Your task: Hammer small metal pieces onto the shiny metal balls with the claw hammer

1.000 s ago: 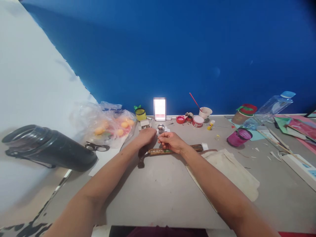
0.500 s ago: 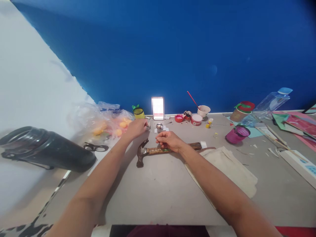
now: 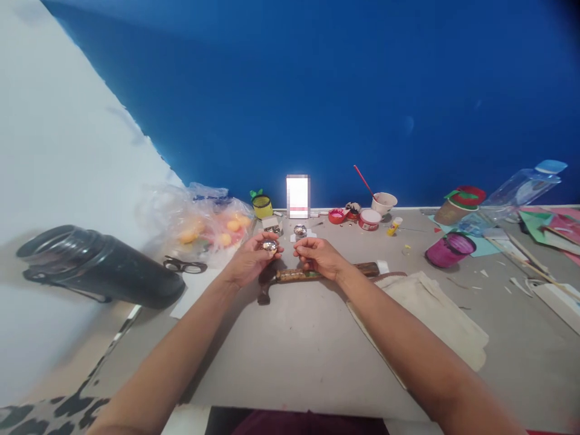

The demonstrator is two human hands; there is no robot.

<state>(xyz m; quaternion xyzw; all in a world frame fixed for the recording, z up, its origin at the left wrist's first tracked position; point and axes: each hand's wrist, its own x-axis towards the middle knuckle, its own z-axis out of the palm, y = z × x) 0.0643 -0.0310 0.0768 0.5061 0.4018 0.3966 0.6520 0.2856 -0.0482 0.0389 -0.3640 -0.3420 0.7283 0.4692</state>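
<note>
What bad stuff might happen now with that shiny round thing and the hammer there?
The shiny round thing is held up in the fingers of the left hand; being smooth-looking, it might slip and drop.

The hammer lies by both hands, its handle passing under the right hand, so a careless move might bump it.

Further back, a red stick leans out of the white cup; a knock could tip them.
</note>
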